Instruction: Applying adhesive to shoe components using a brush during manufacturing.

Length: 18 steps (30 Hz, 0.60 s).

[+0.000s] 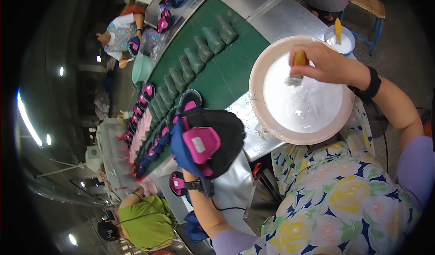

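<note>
My right hand (319, 64) grips a brush (299, 59) with a yellow handle. Its pale bristles hang over the white liquid (301, 101) in a large pinkish basin (257, 80); whether they touch it I cannot tell. My left hand (189, 176) holds up a shoe upper (209, 139), navy and black with a pink patch and a white label. That upper hides most of the left hand's fingers. It hangs to the left of the basin, near the green conveyor belt (238, 71).
Grey-green shoe lasts (186, 69) line the belt, beside rows of navy-and-pink uppers (154, 148). A small bowl (348, 41) with another brush stands behind the basin. Far left, a co-worker (136, 35) holds an upper by a teal basin (142, 68); another person (145, 223) wears green.
</note>
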Tool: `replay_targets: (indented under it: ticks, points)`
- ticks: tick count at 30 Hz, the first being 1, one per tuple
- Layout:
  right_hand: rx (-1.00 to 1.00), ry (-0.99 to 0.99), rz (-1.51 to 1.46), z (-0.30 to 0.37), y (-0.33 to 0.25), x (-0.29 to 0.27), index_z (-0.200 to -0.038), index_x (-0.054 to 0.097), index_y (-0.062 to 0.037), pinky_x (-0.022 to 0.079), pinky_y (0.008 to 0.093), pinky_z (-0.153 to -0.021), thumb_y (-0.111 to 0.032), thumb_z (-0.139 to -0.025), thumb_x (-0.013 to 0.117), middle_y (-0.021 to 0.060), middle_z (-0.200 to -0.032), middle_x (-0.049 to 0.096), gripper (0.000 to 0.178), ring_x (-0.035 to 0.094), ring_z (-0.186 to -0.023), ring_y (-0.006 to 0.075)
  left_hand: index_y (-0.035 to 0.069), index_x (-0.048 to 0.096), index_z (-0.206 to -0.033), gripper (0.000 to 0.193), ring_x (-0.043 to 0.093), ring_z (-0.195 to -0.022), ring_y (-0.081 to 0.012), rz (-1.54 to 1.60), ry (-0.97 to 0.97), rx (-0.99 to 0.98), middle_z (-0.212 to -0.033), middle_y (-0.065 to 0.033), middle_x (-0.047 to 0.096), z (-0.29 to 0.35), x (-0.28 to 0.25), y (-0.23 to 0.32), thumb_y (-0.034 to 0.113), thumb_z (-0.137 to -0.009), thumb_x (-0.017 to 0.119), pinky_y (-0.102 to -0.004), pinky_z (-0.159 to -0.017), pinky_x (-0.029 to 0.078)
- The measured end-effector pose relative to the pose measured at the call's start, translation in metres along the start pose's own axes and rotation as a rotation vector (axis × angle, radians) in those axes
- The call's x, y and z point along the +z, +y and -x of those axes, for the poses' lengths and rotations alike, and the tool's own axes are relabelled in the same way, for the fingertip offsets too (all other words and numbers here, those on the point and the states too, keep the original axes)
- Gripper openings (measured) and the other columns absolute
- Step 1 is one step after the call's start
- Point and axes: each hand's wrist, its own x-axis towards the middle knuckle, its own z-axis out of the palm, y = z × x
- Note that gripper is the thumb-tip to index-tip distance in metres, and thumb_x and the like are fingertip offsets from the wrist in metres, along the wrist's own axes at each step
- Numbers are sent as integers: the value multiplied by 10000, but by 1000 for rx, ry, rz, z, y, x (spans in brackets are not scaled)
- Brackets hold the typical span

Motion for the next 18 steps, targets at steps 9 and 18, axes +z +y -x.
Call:
replay_targets:
  ticks: [9,18]
  points:
    - [-258,127,-299,-40,-44,-5,-953,572,-34,485,382,-671,-243,-918,697,117,-778,641,246,646,-730,292,71,352,-1521,507,575,-1240,-233,-393,-18,190,-1446,-111,516,-56,90,-15,217,-1055,490,-401,-1050,487]
    - [123,310,-286,-14,-42,10,-815,538,8,477,394,-578,-348,-877,749,180,-677,622,419,633,-617,328,61,399,-1480,504,567,-968,-143,-685,368,321,-1175,-38,564,-58,137,-39,255,-1041,550,-289,-882,472]
